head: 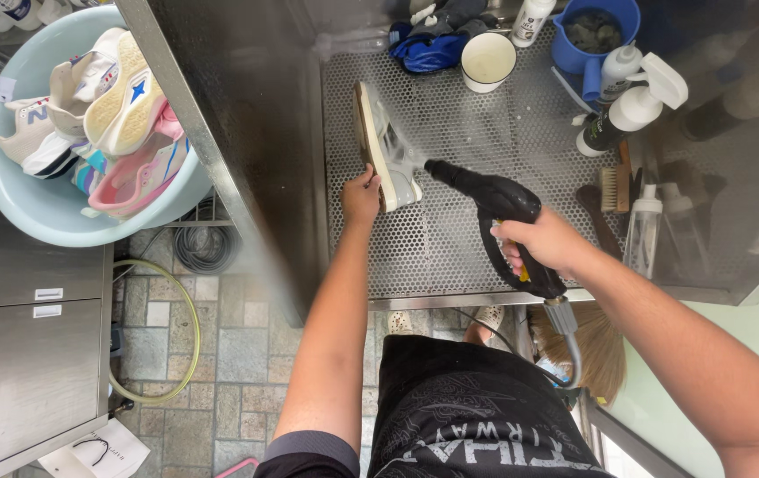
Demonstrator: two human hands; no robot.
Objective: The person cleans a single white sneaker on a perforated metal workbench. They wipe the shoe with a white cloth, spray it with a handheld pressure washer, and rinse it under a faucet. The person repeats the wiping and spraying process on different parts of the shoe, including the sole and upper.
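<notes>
Low and right of centre, the right hand [546, 243] is wrapped around the grip of a black spray gun [496, 212], its nozzle aimed leftward at a pale shoe [386, 146]. Just above centre, the left hand [361, 196] pinches that shoe's heel, standing it on edge on the perforated metal tray [450, 257]. With spray misting at the shoe, washing looks underway; the basin of shoes [61, 212] at upper left looks yet to be done.

Mesh tray [450, 248] open left and front of shoe [386, 146]; cup [487, 62], bottles [632, 111], brush [614, 186] block back and right.
</notes>
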